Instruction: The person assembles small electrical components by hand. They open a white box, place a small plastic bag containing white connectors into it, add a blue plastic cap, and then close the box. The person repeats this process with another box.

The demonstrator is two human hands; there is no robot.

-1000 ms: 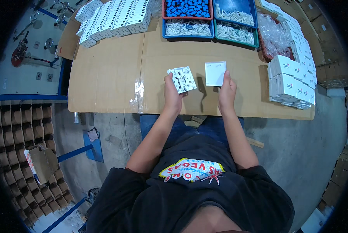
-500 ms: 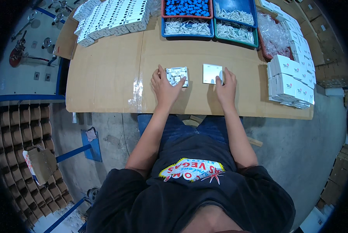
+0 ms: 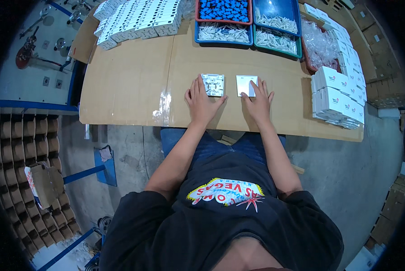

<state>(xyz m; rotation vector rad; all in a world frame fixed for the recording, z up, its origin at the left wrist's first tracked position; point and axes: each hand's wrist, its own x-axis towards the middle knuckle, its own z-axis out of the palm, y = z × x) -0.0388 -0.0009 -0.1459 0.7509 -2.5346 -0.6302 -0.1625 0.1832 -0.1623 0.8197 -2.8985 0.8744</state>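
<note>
On the cardboard-covered table in front of me lie two square white plastic pieces. The left one is an open shallow housing (image 3: 213, 85) with moulded parts showing inside. My left hand (image 3: 201, 103) rests at its left and near edges, fingers apart and thumb stretched out below its near right corner. To the right lies a flat, smooth white cover (image 3: 244, 85), apart from the housing. Over its near right side is my right hand (image 3: 258, 103), fingers spread, the thumb by its near edge and a fingertip on or just above it. Neither hand is closed around a piece.
Stacked white boxes (image 3: 143, 20) stand at the back left. Trays of blue pieces (image 3: 225, 10) and white plastic pieces (image 3: 225, 32) line the far edge. A reddish bin with clear plastic bags (image 3: 320, 45) and piled white boxes (image 3: 338, 97) occupy the right side.
My left hand has loosened from the housing, its thumb moving off the near right corner. The right hand has shifted left over the cover. The view has moved slightly.
</note>
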